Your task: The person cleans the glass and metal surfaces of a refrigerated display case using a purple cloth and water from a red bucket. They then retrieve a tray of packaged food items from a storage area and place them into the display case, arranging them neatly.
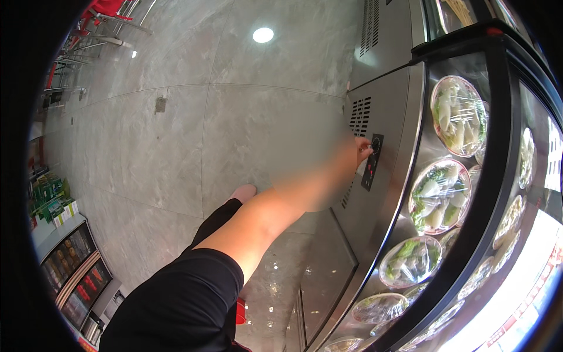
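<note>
My left hand (363, 149) reaches out to a black control panel (368, 178) on the steel front of a refrigerated display case (387, 119). Thumb and fingertips are at a round dial knob (376, 144) near the panel's upper end and appear to pinch it. Red lit digits show below the dial. A blurred patch covers my wrist and part of the forearm. Out of view is my right hand. Behind the case's glass, plastic-wrapped plates of pale food with green leaves (441, 196) stand in a row.
Slotted vents (360, 115) flank the panel. Black framing (497, 110) edges the glass. Grey tiles (167, 145) cover the floor, where a pink shoe (244, 192) shows. Red chairs with metal legs (105, 17) stand upper left. A shelf unit with packaged goods (74, 264) is lower left.
</note>
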The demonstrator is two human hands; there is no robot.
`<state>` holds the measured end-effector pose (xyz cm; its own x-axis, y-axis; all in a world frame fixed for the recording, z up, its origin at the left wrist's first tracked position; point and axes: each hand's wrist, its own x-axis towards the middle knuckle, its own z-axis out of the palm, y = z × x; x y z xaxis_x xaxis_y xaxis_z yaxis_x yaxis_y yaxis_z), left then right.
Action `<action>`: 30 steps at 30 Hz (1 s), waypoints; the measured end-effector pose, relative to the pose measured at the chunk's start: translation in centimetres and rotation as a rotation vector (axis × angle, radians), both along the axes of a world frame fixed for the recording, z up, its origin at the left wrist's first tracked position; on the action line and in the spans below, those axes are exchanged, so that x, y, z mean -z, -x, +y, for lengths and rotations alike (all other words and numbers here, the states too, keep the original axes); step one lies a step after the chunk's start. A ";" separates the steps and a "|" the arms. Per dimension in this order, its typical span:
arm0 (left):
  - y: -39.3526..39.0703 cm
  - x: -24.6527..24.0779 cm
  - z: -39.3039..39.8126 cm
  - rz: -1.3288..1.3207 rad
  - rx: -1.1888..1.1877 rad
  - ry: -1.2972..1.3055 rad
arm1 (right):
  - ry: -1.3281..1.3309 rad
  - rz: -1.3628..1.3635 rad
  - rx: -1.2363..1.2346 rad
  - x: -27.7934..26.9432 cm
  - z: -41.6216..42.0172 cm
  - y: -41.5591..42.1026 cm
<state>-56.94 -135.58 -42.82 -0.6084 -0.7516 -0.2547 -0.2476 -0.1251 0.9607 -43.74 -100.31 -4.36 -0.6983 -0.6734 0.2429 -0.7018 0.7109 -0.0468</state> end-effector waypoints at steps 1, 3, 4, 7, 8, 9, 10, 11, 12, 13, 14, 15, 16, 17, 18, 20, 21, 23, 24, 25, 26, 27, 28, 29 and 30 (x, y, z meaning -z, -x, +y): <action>0.7 0.1 -0.1 0.006 -0.013 -0.078 | 0.008 -0.051 -0.026 -0.2 0.2 0.3; 1.4 0.4 0.0 0.035 -0.038 -0.136 | -0.007 -0.001 -0.059 0.4 -0.2 0.6; 1.6 0.4 0.2 0.063 -0.053 -0.116 | -0.013 0.025 -0.076 0.6 -0.2 0.7; 1.7 1.4 -0.2 0.129 -0.018 0.220 | -0.093 0.054 -0.123 0.5 0.3 0.8; 1.8 1.7 -0.5 0.153 0.010 0.380 | -0.122 0.066 -0.131 0.4 0.3 0.8; 1.7 2.0 -0.9 0.177 0.046 0.510 | -0.157 0.097 -0.185 0.4 0.4 1.0; 1.5 2.3 -1.4 0.201 0.081 0.639 | -0.192 0.127 -0.239 0.3 0.7 1.3; 1.5 2.6 -1.9 0.231 0.120 0.768 | -0.229 0.162 -0.287 0.3 1.0 1.4; 1.5 3.0 -2.4 0.268 0.174 0.871 | -0.263 0.198 -0.334 0.6 0.1 1.5; 1.3 3.5 -3.1 0.303 0.226 0.974 | -0.083 0.116 -0.194 1.3 -1.1 1.5; 1.2 4.0 -3.6 0.331 0.275 1.072 | -0.084 0.049 -0.115 1.0 -0.9 1.0; 1.1 3.4 -3.8 0.338 0.260 1.014 | -0.105 0.048 -0.100 0.5 -1.2 1.0; 1.2 2.8 -3.9 0.344 0.245 0.956 | -0.125 0.046 -0.086 0.4 -1.3 1.1; 1.0 2.3 -3.8 0.346 0.225 0.893 | -0.063 0.046 -0.096 0.5 -0.3 1.1; 0.8 2.7 -3.3 0.256 0.130 0.552 | 0.006 0.047 -0.117 1.0 1.0 1.4; 0.9 2.9 -1.8 0.080 -0.056 -0.121 | -0.024 0.081 -0.193 1.0 1.2 1.5; 1.2 2.0 -1.8 0.104 -0.037 -0.339 | -0.134 0.114 -0.242 0.6 -0.4 1.6; 1.7 0.4 -2.0 0.151 -0.004 -0.776 | -0.195 0.126 -0.240 0.3 -1.0 1.4; 1.8 0.8 -2.3 0.151 0.011 -0.877 | -0.137 0.106 -0.197 0.5 -0.1 1.3; 2.0 1.2 -2.8 0.151 0.028 -0.979 | -0.080 0.086 -0.152 0.5 0.7 1.2; 2.4 1.4 -3.3 0.149 0.052 -1.081 | -0.125 0.096 -0.160 0.4 0.3 1.0; 2.9 1.6 -3.7 0.124 0.043 -1.131 | -0.170 0.106 -0.166 0.3 0.0 0.8; 3.3 1.8 -4.1 0.098 0.034 -1.182 | -0.216 0.116 -0.173 0.1 -0.6 0.7; 3.7 1.7 -4.2 0.070 0.029 -1.234 | -0.272 0.163 -0.234 0.2 -1.2 0.9; 4.0 1.6 -4.1 0.040 0.042 -1.187 | -0.329 0.209 -0.296 0.2 -1.8 1.1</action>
